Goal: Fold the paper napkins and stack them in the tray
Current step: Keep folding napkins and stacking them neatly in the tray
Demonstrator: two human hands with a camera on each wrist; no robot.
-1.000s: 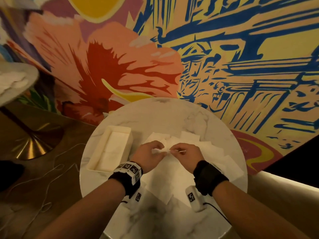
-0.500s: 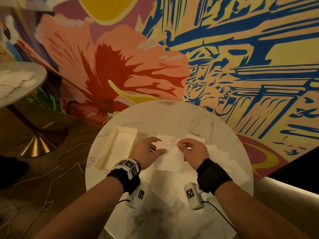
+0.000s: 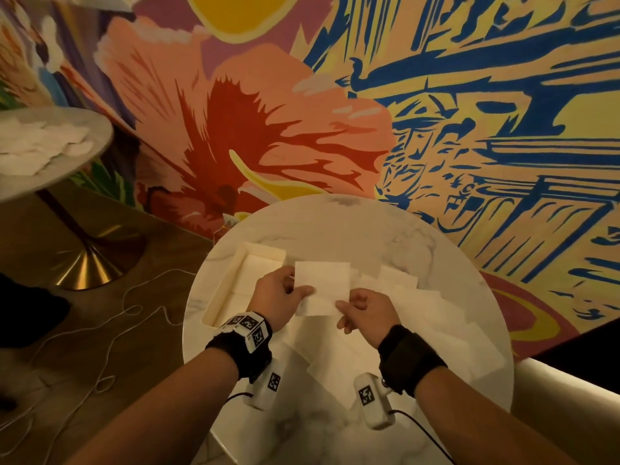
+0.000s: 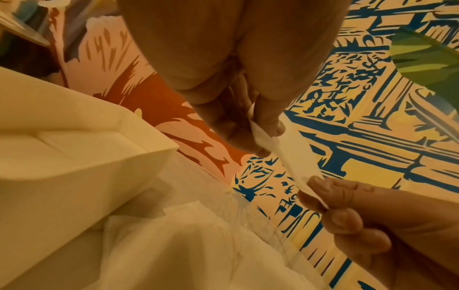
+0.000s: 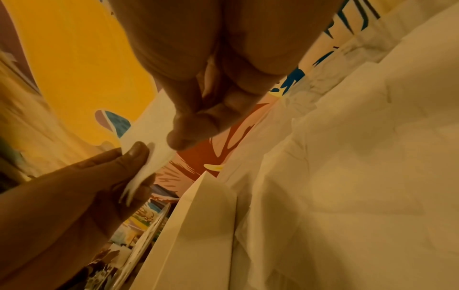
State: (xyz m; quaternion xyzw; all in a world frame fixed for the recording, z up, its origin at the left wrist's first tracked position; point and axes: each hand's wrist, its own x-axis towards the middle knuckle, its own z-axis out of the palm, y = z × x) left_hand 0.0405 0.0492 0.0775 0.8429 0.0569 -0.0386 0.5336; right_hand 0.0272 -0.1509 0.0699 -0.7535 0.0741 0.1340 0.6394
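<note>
Now white, flat napkin (image 3: 322,283), lifted.

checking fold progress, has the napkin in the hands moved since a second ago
Yes. The napkin has lifted off the loose pile and stands unfolded, closer to the tray.

Round marble table (image 3: 335,229) bears tray (image 3: 231,290), loose napkins (image 3: 436,317)

A white paper napkin (image 3: 322,285) sits just below the frame's centre in the head view, held above the table — a flat, roughly square sheet, its lower portion doubled over. Loose white napkins (image 3: 436,317) lie overlapping to its right and below it, spread toward the lower right. The cream rectangular tray (image 3: 221,293) lies left of centre — folded napkins rest flat inside it.
</note>
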